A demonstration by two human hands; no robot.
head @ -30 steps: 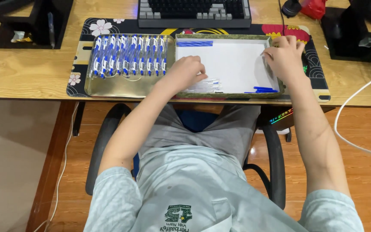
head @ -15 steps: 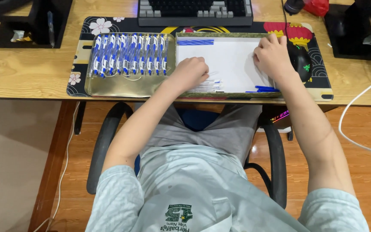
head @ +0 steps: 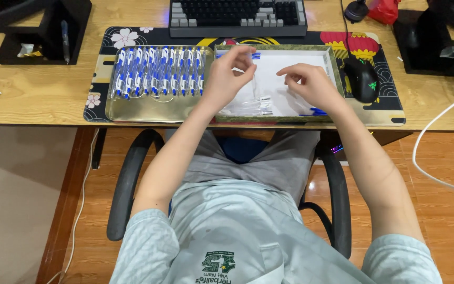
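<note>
Two shallow gold-edged trays lie side by side on a patterned desk mat. The left tray [head: 148, 110] holds a row of several blue-and-white pens [head: 158, 76] in clear sleeves. The right tray [head: 332, 63] has a white lining, with a loose blue pen [head: 317, 111] near its front edge. Above the right tray my left hand [head: 227, 76] and my right hand [head: 308, 84] pinch the two sides of a thin clear plastic sleeve [head: 266, 89], which hangs between them.
A dark keyboard [head: 237, 16] sits behind the trays. A black mouse [head: 362, 79] lies right of the right tray. A black stand [head: 43, 31] is at the far left, a white cable [head: 437, 137] hangs at the right. Chair armrests flank my lap.
Both hands have lifted off the right tray's surface and come together over its middle, now holding a clear sleeve between them. The right hand moved left from the tray's right edge.
</note>
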